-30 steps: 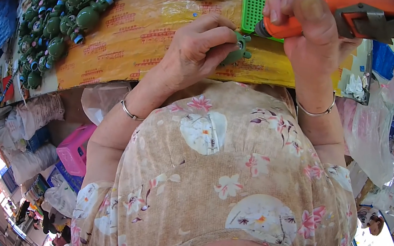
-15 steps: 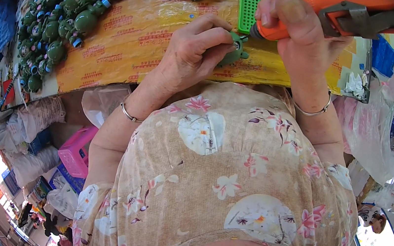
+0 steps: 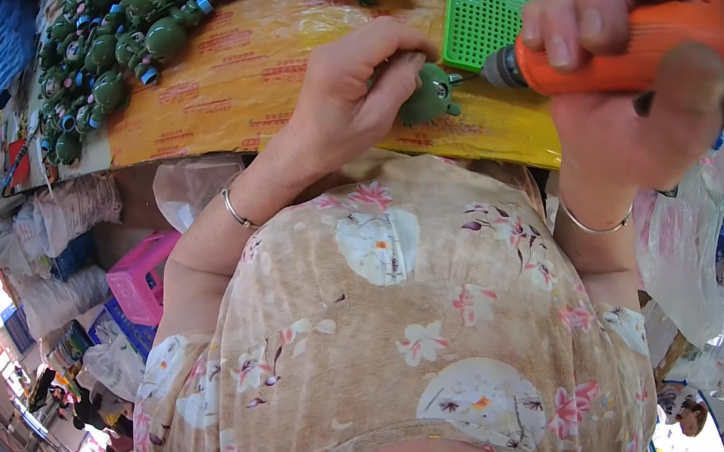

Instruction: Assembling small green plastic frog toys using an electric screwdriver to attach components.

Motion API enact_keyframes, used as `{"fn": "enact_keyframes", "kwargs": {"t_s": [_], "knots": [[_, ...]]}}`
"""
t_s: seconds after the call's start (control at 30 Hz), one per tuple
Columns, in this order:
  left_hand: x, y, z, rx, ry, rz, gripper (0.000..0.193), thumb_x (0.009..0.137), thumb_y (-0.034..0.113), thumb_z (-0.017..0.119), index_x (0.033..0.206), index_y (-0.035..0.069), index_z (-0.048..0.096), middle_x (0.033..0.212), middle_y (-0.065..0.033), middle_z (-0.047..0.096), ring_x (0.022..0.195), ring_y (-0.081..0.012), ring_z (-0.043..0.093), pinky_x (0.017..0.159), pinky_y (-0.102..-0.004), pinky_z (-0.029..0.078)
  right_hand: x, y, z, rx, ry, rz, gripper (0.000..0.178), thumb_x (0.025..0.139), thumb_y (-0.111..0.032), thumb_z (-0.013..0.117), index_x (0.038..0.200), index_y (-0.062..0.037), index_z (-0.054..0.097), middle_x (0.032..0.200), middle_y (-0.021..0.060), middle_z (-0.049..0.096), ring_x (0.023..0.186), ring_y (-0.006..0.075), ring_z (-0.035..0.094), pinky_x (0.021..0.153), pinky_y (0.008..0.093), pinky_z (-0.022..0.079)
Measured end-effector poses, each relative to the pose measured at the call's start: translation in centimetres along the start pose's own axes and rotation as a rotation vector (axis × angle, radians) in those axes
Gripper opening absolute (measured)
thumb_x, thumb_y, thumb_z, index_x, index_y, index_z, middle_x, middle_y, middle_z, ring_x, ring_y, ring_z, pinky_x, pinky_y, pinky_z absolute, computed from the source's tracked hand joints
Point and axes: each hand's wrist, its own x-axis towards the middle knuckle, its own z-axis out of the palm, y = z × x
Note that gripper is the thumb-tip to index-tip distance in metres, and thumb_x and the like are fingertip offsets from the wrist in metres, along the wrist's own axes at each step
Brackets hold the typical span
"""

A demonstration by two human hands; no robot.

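Whereas the orange power tool [image 3: 645, 53] nearly met the green toy [image 3: 434, 96] half a second earlier, it had shifted rightward, clear of it. The left hand [image 3: 353, 83] clasped the toy over the yellow-covered table [image 3: 237, 63]; the right hand [image 3: 626, 128] gripped the tool. Beyond lay a perforated green tray [image 3: 485, 23], partly in view.

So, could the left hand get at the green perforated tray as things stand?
Probably yes: the left hand is near the green tray, with a strip of yellow table between them. It holds a green toy, though, which might need setting down first.
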Motion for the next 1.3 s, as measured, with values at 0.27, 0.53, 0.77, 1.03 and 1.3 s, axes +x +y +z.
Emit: {"fn": "enact_keyframes", "kwargs": {"t_s": [0.27,0.53,0.77,1.03,1.3], "knots": [[0.6,2.8,-1.4,-0.683,-0.170,-0.511,0.020,0.093,-0.001,0.058,0.108,-0.001,0.071,0.092,-0.0028,0.069,0.070,-0.0039,0.060,0.058,-0.0189,0.045,0.0,-2.9,3.4,-0.833,0.173,0.149,0.067,0.097,-0.069,0.056,0.127,-0.0093,0.048,0.082,0.0019,0.055,0.062,0.0146,0.054,0.064,0.0340,0.047],[-0.7,0.8,-0.4,-0.183,-0.125,-0.075,0.007,0.091,0.001,0.072,0.098,-0.002,0.073,0.085,0.0014,0.070,0.077,-0.0031,0.059,0.070,-0.0216,0.050,0.1,-3.0,3.1,-0.819,0.159,0.162,0.067,0.096,-0.069,0.057,0.126,-0.0094,0.048,0.081,0.0023,0.055,0.062,0.0146,0.054,0.063,0.0336,0.047],[-0.9,1.2,-0.3,-0.341,-0.105,-0.274,0.009,0.090,0.004,0.075,0.097,-0.002,0.074,0.084,0.0016,0.071,0.078,-0.0036,0.059,0.070,-0.0221,0.051,0.1,-2.4,4.1,-0.817,0.158,0.164,0.068,0.095,-0.069,0.059,0.125,-0.0094,0.047,0.081,0.0025,0.055,0.062,0.0146,0.054,0.063,0.0333,0.048],[-0.8,1.4,-0.3,-0.372,-0.107,-0.354,0.011,0.089,0.005,0.076,0.099,-0.002,0.076,0.084,0.0015,0.072,0.078,-0.0033,0.059,0.070,-0.0216,0.051,0.0,-2.9,3.8,-0.806,0.152,0.170,0.068,0.094,-0.069,0.060,0.124,-0.0095,0.047,0.081,0.0029,0.055,0.062,0.0147,0.055,0.062,0.0330,0.048],[-0.8,0.8,0.2,-0.336,-0.097,-0.242,0.010,0.089,0.004,0.076,0.097,-0.002,0.075,0.084,0.0009,0.072,0.077,-0.0037,0.060,0.069,-0.0220,0.051,0.1,-3.1,3.5,-0.799,0.150,0.176,0.069,0.093,-0.070,0.061,0.123,-0.0095,0.047,0.081,0.0032,0.056,0.061,0.0147,0.055,0.062,0.0326,0.048]]}}
